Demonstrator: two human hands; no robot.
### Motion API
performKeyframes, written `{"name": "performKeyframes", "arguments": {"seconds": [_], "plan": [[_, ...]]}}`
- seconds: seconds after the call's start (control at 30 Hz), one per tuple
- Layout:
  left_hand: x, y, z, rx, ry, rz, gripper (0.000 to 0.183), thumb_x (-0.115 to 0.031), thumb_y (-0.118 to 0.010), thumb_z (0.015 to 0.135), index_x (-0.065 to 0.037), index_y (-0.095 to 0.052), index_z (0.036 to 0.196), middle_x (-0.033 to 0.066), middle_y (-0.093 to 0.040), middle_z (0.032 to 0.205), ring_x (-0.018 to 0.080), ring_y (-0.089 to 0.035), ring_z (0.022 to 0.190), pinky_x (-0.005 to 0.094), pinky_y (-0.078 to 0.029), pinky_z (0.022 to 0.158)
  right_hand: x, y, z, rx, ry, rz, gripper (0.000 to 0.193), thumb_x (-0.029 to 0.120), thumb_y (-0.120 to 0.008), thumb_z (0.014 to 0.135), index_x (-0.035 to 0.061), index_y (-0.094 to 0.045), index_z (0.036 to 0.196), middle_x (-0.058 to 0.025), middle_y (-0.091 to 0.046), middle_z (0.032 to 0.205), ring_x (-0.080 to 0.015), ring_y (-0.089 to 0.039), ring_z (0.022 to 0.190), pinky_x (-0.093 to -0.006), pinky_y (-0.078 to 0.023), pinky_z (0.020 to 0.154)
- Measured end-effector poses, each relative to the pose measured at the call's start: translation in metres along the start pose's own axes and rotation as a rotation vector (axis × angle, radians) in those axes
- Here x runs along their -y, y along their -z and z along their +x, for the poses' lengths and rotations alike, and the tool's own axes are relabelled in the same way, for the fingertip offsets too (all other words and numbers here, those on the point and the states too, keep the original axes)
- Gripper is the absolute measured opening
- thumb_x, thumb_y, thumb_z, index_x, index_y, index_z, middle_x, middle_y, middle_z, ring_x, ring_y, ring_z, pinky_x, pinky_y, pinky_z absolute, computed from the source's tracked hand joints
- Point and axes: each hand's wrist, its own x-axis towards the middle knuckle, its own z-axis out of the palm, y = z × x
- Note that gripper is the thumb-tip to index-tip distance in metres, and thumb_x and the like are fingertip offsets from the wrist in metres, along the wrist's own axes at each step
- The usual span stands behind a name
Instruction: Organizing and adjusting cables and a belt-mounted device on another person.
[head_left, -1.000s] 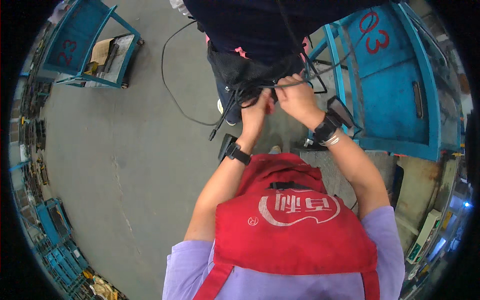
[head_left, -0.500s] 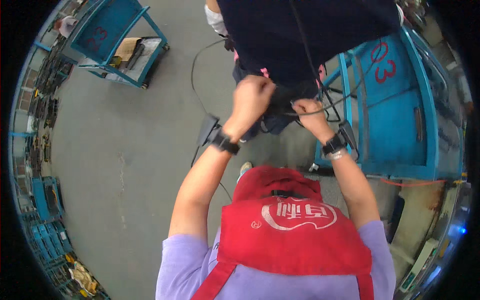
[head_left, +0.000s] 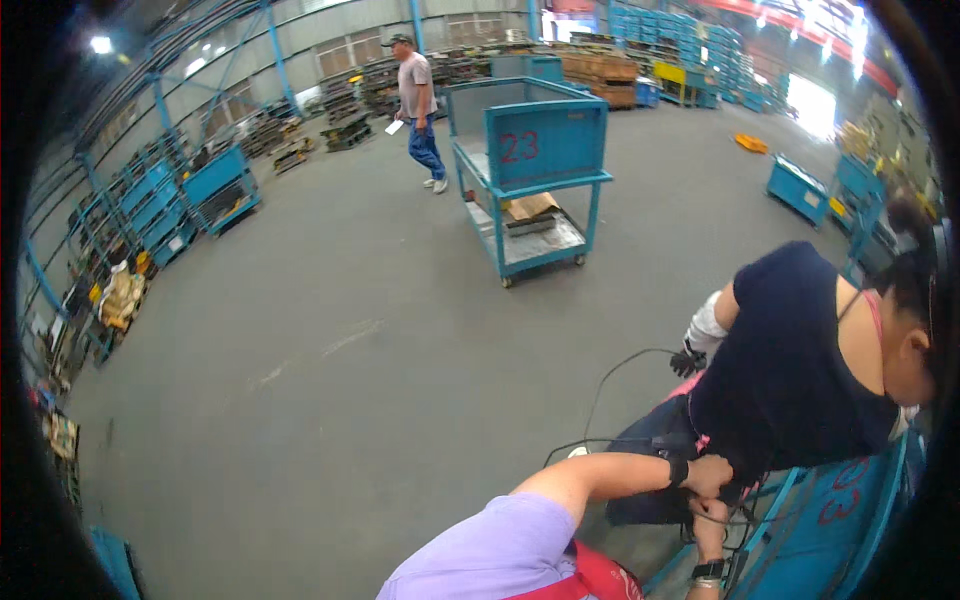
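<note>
Both my hands are at the waist of a person in a dark navy top (head_left: 790, 360), low on the right. My left hand (head_left: 710, 475) is curled closed against the back of the top, and what its fingers hold is hidden. Just below it, my right hand (head_left: 710, 512) is closed, pinching at a thin black cable (head_left: 745, 520). More black cable (head_left: 600, 390) loops out to the left of the person. Black straps circle both my wrists. The person's gloved hand (head_left: 687, 360) hangs beside the loop.
A blue wheeled cart (head_left: 545, 150) stands ahead. Close on the right is a blue metal cart (head_left: 830, 520). Another person (head_left: 415, 100) walks at the far left with a white sheet. Blue bins (head_left: 800, 188) and stacked racks (head_left: 220, 190) line the sides.
My view has swung left and up, so the person and my hands now appear lower right. My hands remain at the person's waist and have come closer together.
</note>
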Motion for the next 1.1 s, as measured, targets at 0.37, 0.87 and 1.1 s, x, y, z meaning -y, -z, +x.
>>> {"name": "performKeyframes", "arguments": {"seconds": [0.37, 0.87, 1.1], "plan": [[0.033, 0.012, -0.007, 0.035, 0.131, -0.216, 0.021, -0.019, -0.060, 0.055, -0.004, -0.068, 0.067, 0.0187, -0.061, 0.065, 0.0345, -0.060, 0.062, 0.0430, -0.048, 0.060, 0.017, -0.049, 0.035, 0.302, 0.244, 0.216, 0.028, 0.000, -0.056, 0.078, -0.0012, -0.059, 0.105, -0.0129, -0.062, 0.102, -0.0218, -0.059, 0.097, -0.0335, -0.046, 0.085], [0.030, 0.102, -0.049, -0.053, 0.553, -0.877, 0.018, -0.016, -0.056, 0.087, 0.000, -0.063, 0.091, 0.0041, -0.063, 0.079, 0.0098, -0.058, 0.070, 0.0232, -0.048, 0.066, 0.025, -0.022, 0.017, 0.046, -0.068, 0.235, 0.028, 0.028, -0.056, 0.084, 0.0025, -0.066, 0.080, -0.0145, -0.061, 0.067, -0.0243, -0.060, 0.061, -0.0342, -0.045, 0.060], [0.032, 0.112, -0.119, -0.341, 0.674, -0.440, 0.018, -0.015, -0.057, 0.085, 0.000, -0.063, 0.091, 0.0057, -0.064, 0.082, 0.0119, -0.058, 0.076, 0.0254, -0.047, 0.070, 0.033, 0.015, -0.015, -0.294, 0.110, 0.242, 0.015, 0.013, -0.057, 0.085, 0.0017, -0.066, 0.090, -0.0091, -0.065, 0.083, -0.0186, -0.062, 0.076, -0.0281, -0.047, 0.066]]}}
